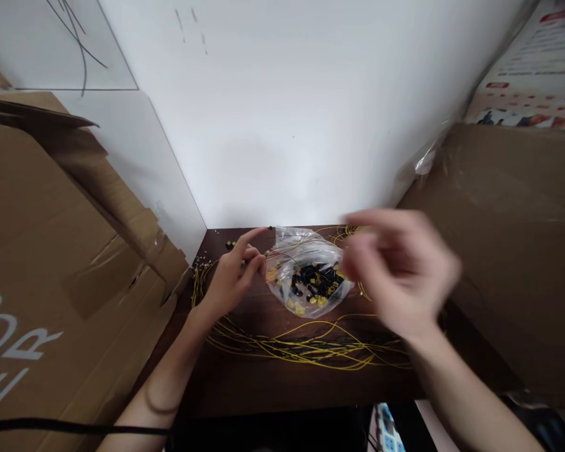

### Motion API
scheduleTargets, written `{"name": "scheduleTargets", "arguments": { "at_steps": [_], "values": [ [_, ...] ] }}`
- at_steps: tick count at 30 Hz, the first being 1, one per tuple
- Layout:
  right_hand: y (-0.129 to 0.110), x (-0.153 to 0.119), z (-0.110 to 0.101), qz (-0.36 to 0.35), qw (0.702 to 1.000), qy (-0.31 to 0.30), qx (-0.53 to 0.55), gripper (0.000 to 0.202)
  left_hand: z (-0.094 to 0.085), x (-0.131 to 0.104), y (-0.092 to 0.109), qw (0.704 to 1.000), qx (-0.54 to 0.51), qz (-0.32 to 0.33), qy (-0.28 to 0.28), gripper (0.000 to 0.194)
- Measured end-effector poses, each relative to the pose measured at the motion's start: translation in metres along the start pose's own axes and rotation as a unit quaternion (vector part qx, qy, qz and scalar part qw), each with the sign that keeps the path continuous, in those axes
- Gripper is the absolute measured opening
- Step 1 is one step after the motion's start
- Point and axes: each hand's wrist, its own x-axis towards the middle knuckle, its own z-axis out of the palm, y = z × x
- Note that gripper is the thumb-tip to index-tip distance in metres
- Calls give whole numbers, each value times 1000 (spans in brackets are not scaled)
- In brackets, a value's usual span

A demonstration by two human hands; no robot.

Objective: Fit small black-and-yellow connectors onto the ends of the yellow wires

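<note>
A clear plastic bag [282, 290] lies open on the dark brown table [245, 389], with small black and yellow pieces [316, 282] in it. My left hand [238, 270] is at the bag's left side, index finger stretched toward the back and the other fingers curled in around thin wires; where it grips them is too small to make out. To the right of the bag, my right hand [402, 270] is raised and blurred by motion, its thumb and index finger apart. Nothing can be made out between them. Yellow and black wires [311, 351] run across the table in front of the bag.
Cardboard boxes stand on the left [75, 251] and right [499, 251]. A white panel [292, 113] rises behind the table. Several small black pieces [230, 245] lie at the back left, and more yellow wire [343, 231] is at the back right.
</note>
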Motion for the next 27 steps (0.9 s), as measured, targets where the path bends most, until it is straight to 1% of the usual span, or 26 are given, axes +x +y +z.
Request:
{"name": "scheduleTargets", "arguments": {
  "at_steps": [3, 4, 5, 8, 10, 12, 14, 16, 18, 22, 24, 27],
  "values": [
    [22, 4, 25, 6, 989, -144, -14, 27, 9, -1, 6, 995, -86, 13, -45, 47],
    [30, 4, 32, 9, 984, -180, -14, 25, 13, -1, 6, 992, -113, 8, -54, 46],
    [38, 3, 38, 15, 980, -200, -9, 22, 15, -2, 6, 989, -138, 0, -59, 45],
    [53, -3, 47, 25, 977, -211, -3, 14, 21, -3, 4, 980, -185, -28, -62, 40],
    [55, -6, 48, 22, 977, -213, -13, 10, 22, -5, 3, 977, -198, -37, -65, 38],
    [55, -6, 46, 16, 976, -216, -26, 9, 22, -6, 2, 976, -196, -40, -81, 34],
    [55, -4, 43, 15, 978, -205, -35, 8, 21, -9, 0, 977, -178, -47, -111, 30],
    [56, -1, 39, 24, 983, -178, -42, 7, 21, -13, -3, 978, -146, -55, -137, 26],
    [59, 3, 32, 44, 988, -145, -43, 8, 21, -18, -9, 981, -114, -65, -144, 28],
    [67, 4, 17, 105, 992, -63, -25, 11, 27, -32, -25, 983, -103, -98, -116, 32],
    [70, 3, 10, 132, 991, -26, 1, 13, 31, -37, -32, 983, -110, -117, -87, 33],
    [70, 3, -1, 148, 987, 31, 53, 14, 35, -43, -38, 979, -133, -127, -83, 34]
  ]
}}
